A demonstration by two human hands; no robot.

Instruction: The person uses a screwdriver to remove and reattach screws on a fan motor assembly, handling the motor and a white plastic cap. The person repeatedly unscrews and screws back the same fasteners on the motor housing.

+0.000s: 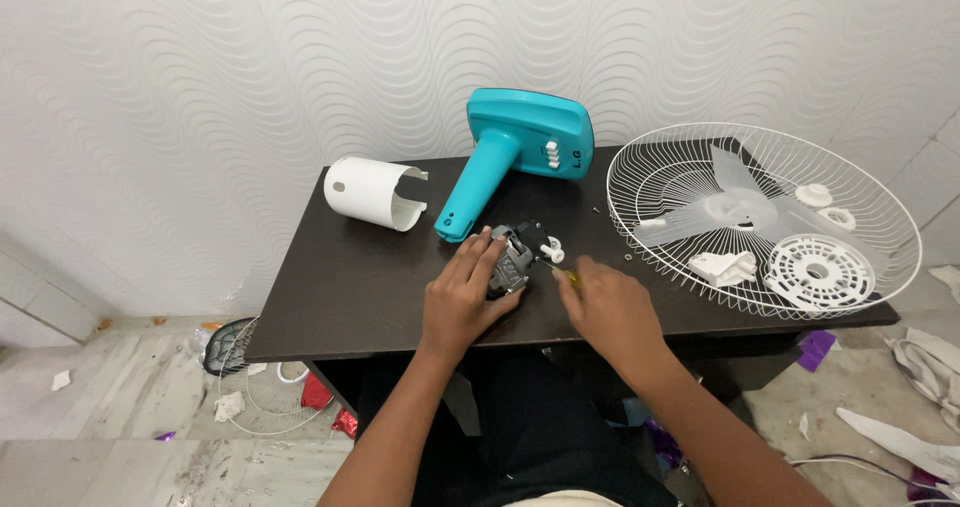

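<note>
both hands on the dark table (pixel 340 287): left hand (pixel 462 292) grips a fan motor (pixel 515 257), right hand (pixel 612 312) pinches a screwdriver (pixel 560 271) (tip at motor).

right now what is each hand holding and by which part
The left hand grips the small grey metal fan motor across its body, pressing it to the dark table. The right hand pinches a yellow-handled screwdriver by its handle.
</note>
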